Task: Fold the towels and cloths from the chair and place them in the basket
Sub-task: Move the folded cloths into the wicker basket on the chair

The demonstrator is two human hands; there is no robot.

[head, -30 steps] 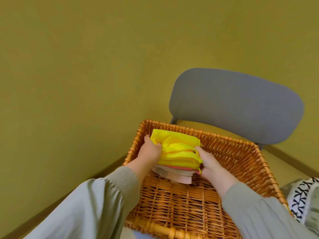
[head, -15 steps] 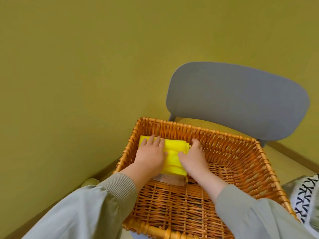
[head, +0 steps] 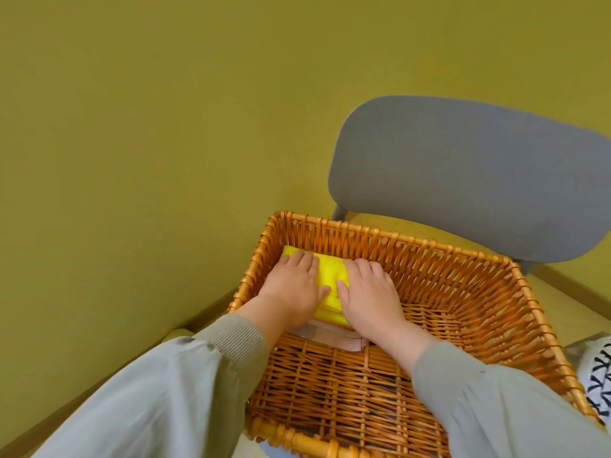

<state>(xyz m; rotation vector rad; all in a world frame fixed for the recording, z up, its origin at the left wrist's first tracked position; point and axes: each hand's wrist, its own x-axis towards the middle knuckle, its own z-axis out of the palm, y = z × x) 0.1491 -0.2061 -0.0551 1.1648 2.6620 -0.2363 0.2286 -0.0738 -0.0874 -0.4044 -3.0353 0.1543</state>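
Basket [head: 413,246], one, of woven wicker, square and open-topped, stands just before the grey backrest of the one chair [head: 463,176]. What carries it from below you cannot tell from the head view.

Contents: a single stack of folded cloths sits in the far left corner of the basket, touching or nearly touching the far wall. The rest of the wicker floor shows bare weave. At least three layers can be counted in the stack:
- the yellow cloth [head: 328,276] on top
- a thin pink-orange edge [head: 334,323] under it
- a pale striped cloth [head: 330,338] at the bottom, its near edge sticking out toward you

Hands: your left hand [head: 292,289] and your right hand [head: 370,292] both lie flat on the yellow cloth, side by side. The fingers are straight and point toward the far wall. The thumbs almost meet over the middle of the cloth. Neither hand curls round or pinches anything; both press down on the stack. Grey-green sleeves cover both forearms to the wrist.

Surroundings: an olive wall [head: 165,127] rises behind. One piece of black-and-white patterned fabric [head: 599,375] shows at the right edge, outside the basket.
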